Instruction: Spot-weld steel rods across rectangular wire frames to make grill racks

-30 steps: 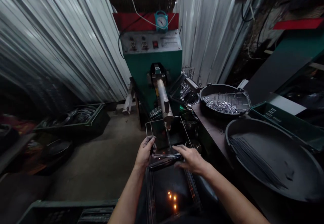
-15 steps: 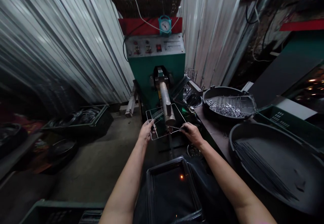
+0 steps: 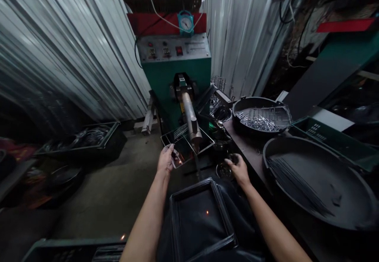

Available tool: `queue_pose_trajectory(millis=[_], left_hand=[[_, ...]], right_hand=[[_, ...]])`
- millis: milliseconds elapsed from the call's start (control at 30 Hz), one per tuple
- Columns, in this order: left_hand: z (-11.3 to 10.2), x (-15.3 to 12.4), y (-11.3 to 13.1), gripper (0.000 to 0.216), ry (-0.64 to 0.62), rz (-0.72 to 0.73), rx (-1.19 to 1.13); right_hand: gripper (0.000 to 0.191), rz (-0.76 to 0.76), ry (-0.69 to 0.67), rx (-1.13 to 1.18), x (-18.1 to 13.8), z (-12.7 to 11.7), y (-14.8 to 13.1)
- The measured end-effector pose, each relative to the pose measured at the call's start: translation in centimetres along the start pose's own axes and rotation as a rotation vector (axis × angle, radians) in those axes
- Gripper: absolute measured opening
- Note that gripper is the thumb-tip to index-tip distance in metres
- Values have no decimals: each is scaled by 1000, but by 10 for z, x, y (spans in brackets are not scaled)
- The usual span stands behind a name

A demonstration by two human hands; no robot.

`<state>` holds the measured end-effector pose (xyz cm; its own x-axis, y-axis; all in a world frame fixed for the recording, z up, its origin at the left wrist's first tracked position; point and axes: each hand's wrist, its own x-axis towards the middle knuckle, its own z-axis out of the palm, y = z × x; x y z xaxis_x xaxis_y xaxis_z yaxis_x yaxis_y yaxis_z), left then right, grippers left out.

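- Left hand [image 3: 166, 159]: fingers grasping the left side of the wire frame [image 3: 205, 148]
- Wire frame: at the tip of the metal arm [image 3: 192, 118]
- Right hand [image 3: 239, 171]: apart from the frame, fingers curled; contents, if any, indiscernible
- Stacked frames [image 3: 175, 224]: below, on dark cloth [image 3: 237, 204]

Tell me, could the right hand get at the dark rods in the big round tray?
Probably yes. The right hand is apart from the wire frame, nothing seems to cover the dark rods, and only the rim of the round tray seems to stand between.
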<state>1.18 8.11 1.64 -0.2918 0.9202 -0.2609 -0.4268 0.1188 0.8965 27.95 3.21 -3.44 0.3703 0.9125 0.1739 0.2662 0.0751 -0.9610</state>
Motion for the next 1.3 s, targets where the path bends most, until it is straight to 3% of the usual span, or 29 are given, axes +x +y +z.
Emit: queue_pose_trajectory(millis=[100,167,300,567,1000,1167,1300], left_hand=[[-13,-38,-15,33,-70,-26,17],[-23,-65,-26,34,-136,-41,81],[-34,-105,-42,33,-210,-53,154],[-30,-119,-46,35,-224,-38,156],[-24,-124,-46,32,-232,-85,95],[-30,-120,-45,31,-230,-28,208],[-43,-122,-38,27,-237,-3,304]], right_hand=[[31,434,44,236,-26,-27,46],[27,645,60,422,-36,-45,65],[23,818,30,675,-36,-69,69],[12,823,-35,905,-36,-66,55],[17,788,-58,935,-49,-68,57],[14,821,-83,907,-45,-67,57],[25,667,-143,769,-39,-65,45]])
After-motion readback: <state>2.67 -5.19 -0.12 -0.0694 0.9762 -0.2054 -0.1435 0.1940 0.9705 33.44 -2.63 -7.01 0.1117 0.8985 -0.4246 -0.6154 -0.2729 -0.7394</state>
